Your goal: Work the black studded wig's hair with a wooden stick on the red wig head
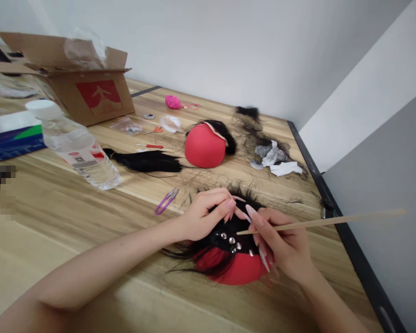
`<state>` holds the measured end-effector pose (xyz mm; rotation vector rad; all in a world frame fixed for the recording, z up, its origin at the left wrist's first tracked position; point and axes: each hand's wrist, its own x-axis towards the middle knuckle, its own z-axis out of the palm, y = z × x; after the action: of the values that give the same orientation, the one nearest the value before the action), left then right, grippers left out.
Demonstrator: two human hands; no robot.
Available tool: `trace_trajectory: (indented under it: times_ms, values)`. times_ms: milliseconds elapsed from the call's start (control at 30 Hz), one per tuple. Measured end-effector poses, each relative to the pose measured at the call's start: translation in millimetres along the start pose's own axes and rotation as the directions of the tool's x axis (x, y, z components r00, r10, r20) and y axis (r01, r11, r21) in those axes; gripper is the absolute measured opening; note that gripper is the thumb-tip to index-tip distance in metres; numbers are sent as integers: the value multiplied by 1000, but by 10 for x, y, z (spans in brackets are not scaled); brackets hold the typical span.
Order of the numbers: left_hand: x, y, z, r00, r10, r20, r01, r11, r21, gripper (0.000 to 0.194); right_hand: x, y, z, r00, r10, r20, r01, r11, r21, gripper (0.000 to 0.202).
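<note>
A red dome-shaped form (241,273) lies near me on the wooden table (55,231), covered with black hair (225,231) pinned down by several silver pins. My left hand (204,215) rests on top of it and pinches strands of hair between thumb and fingers. My right hand (284,245) grips a long thin wooden stick (333,221), its tip touching the hair by the pins. The two hands nearly meet above the form.
A second red form (204,147) with hair stands farther back, beside a black hair bundle (145,161). Purple snips (165,201), a plastic water bottle (78,148), a cardboard box (79,76), crumpled cloth (275,158) and loose hair lie around. The table's dark edge (350,240) runs along the right.
</note>
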<state>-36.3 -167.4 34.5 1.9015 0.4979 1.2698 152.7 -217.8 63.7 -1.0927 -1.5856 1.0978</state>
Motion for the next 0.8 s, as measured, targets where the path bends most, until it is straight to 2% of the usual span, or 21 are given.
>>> trace_trajectory:
  times_ms: [233,433,800]
  values:
    - [5,-4,1,1000,15,0,-15,1000,-7,39,2,46,-13,1000,-11,-3,11,1000,-1,35]
    - [4,-4,0,1000,9,-4,-9,1000,3,40,10,32,-24,997,-83,6,83,995,-55,33]
    - [5,-11,3,1000,-3,-4,3,1000,11,43,18,72,-20,999,-38,10,38,999,-12,34]
